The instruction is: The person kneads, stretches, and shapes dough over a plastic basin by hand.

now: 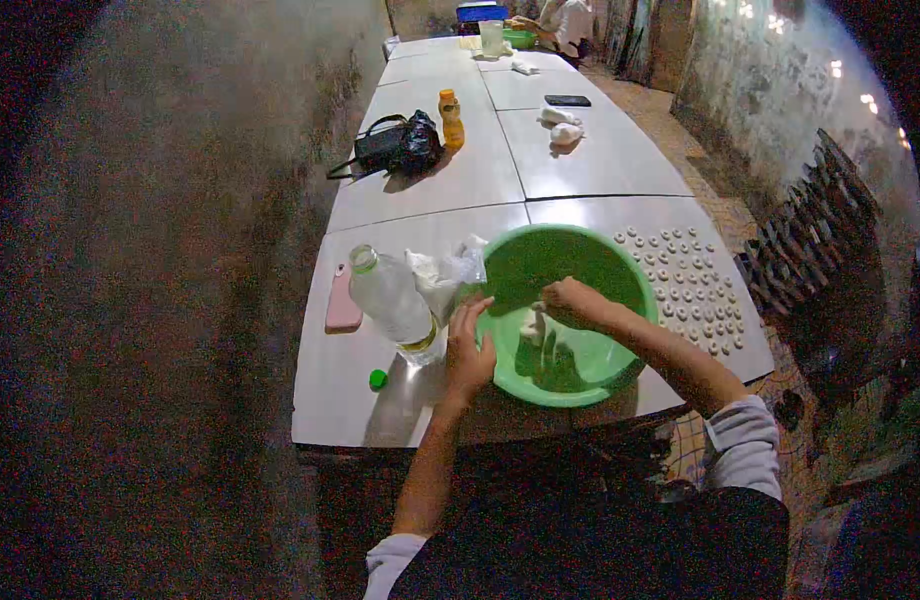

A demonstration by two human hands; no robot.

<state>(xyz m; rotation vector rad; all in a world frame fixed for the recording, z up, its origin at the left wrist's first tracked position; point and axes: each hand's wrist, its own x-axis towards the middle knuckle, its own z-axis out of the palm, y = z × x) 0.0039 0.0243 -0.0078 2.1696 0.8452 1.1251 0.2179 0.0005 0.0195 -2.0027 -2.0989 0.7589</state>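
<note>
The right hand (572, 302) is over the inside of the green basin (635, 270), right of the centre of the frame, its fingers curled in closely. Just below and to the left of its fingertips is a pale lump (531, 328), inside the basin, its long axis running roughly up and down the picture. The lump's upper end meets the fingertips or nearly so; I cannot tell whether they pinch it or only touch it. This hand is the nearer one. Its forearm slants in from the lower right, over the basin's right rim, with the back of the hand upward

The left hand (468, 352) is farther off, at the basin's left rim, its forearm rising from the lower left. Its fingers are partly open and point up the frame; no lump shows in it, and how firmly it bears on the rim cannot be seen

Left of that hand a clear bottle (392, 300) leans close by, with a green cap (378, 380) below it and a pink phone (343, 300) beyond. A white bag (435, 275) lies between bottle and basin. To the basin's right, small ring-shaped pieces (692, 290) are spread over the white table (470, 215)
</note>
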